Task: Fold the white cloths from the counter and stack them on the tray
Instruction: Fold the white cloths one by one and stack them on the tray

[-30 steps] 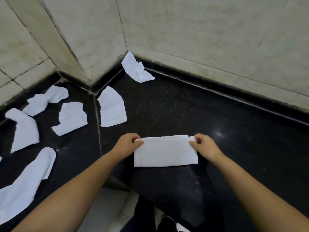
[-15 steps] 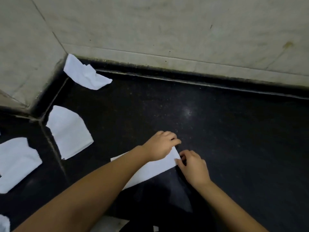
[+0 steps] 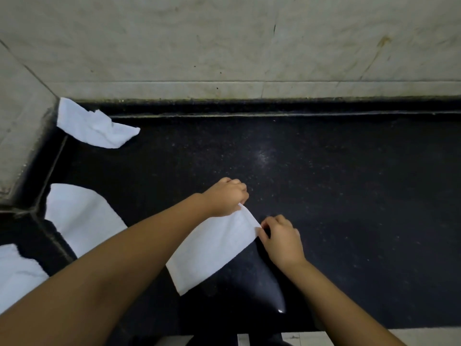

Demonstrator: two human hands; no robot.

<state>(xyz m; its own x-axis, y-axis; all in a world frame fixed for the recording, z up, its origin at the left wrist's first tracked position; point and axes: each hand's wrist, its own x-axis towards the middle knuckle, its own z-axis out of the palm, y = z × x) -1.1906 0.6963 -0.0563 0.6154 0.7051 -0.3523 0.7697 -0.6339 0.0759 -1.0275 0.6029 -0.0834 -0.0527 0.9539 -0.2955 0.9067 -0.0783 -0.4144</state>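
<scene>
- The folded white cloth (image 3: 214,248) is lying on the black counter (image 3: 349,196), its long axis running diagonally from near-left to far-right, with the far end sitting right between the two hands.
- The left hand (image 3: 228,197) is reaching across the body and pinching the far corner of that end with curled fingers; its forearm is covering part of the cloth's left side.
- The right hand (image 3: 282,239) is pinching the nearer corner of the same short edge, fingers curled on it.
- Both hands are sitting close together at one end, so the free end is trailing back toward the person. My guess is that the next move is carrying this held end over toward the free end for another fold, or lifting the cloth away.
- No tray is showing in this view, so I cannot tell which way the cloth has to travel.
- Loose cloths are waiting on the left: one crumpled in the back corner (image 3: 92,128), one flat by the counter seam (image 3: 79,218), one at the left edge (image 3: 17,273).
- The counter is looking dark, speckled and glossy; pale tiled walls (image 3: 224,46) are meeting it behind and to the left.
</scene>
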